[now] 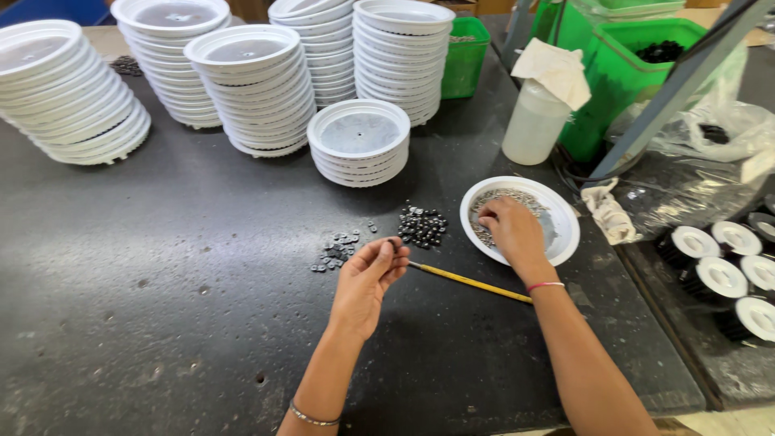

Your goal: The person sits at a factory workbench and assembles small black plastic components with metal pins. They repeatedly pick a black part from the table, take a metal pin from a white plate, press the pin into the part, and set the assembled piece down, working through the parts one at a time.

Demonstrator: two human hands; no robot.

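- Left hand (367, 278) sits on the dark surface (161, 323), fingertips pinched narrow around something tiny. Too small to make out, so I can't tell what the grip has.
- A thin yellow stick (471, 282) lies flat on the surface, running from just beside the left fingertips off toward the right wrist.
- Right hand (511, 230) is down in a shallow white dish (565, 234), fingers curled into the small grey bits (507, 196) in it. Whether that grip has actually closed on any, can't tell.
- Between the hands' reach: a pile of little black round parts (421, 226) just left of the dish, and a looser scatter of grey ones (337, 250) further left, near the left fingertips.
- Behind all that, stacks of white lids (258, 89) along the back, a short stack (359, 141) closest in.
- Cloudy plastic bottle (534, 123) with a cloth on top stands by the green bins (622, 73).
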